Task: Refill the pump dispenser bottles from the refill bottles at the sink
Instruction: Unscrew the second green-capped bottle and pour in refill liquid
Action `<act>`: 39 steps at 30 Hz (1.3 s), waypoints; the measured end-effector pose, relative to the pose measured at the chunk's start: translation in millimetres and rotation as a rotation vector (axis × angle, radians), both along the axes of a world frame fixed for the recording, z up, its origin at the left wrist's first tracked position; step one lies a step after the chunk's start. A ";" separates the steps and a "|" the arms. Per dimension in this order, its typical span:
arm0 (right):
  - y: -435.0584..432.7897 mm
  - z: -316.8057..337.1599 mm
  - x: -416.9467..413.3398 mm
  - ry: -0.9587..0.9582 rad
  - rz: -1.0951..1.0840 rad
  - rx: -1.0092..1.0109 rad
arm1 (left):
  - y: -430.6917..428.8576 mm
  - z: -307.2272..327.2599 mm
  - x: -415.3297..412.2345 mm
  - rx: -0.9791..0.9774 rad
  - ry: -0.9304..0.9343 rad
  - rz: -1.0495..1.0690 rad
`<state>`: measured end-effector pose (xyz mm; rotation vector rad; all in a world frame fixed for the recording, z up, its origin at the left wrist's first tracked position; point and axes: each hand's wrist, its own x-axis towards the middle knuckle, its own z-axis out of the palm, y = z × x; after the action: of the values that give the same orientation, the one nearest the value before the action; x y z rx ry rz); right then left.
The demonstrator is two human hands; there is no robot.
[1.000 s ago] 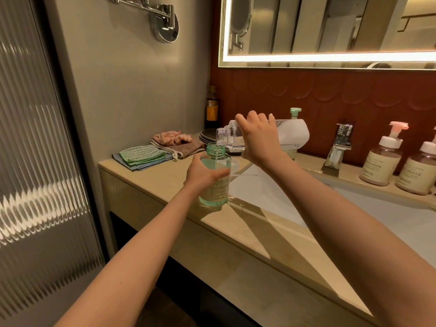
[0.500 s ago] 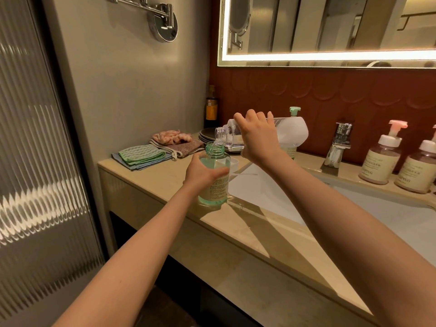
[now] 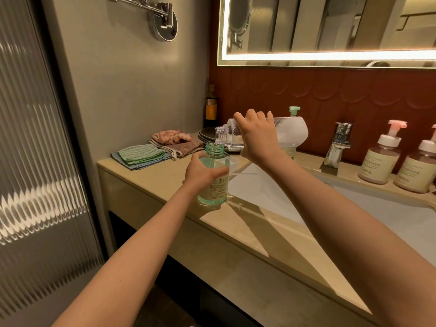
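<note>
Both gripping: left hand (image 3: pixel 200 176) green bottle (image 3: pixel 217 188), right hand (image 3: pixel 258 140) refill bottle (image 3: pixel 290 135) (tipped lower).

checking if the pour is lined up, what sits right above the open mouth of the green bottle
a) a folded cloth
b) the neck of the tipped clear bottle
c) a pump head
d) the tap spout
B: the right hand holds the clear refill bottle tipped on its side, so its neck hangs just over the open mouth of the green bottle, which the left hand grips.
</note>
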<state>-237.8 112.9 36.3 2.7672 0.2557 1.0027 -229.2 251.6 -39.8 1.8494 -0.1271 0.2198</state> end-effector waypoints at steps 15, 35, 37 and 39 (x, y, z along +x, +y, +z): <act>0.0 0.3 0.2 -0.001 0.002 0.003 | 0.1 -0.7 1.4 -0.005 -0.002 -0.006; 0.6 0.4 -1.3 -0.007 0.001 -0.001 | -0.2 -3.3 4.4 -0.026 0.001 -0.003; 0.8 0.4 -1.2 -0.002 0.002 -0.001 | -0.2 -3.3 4.5 -0.027 0.003 -0.005; 1.0 0.5 -1.2 -0.001 0.006 0.003 | -0.3 -3.0 4.1 -0.029 0.004 -0.005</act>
<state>-239.0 114.0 36.8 2.7707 0.2632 1.0065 -225.1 251.3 -42.9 1.8201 -0.1257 0.2135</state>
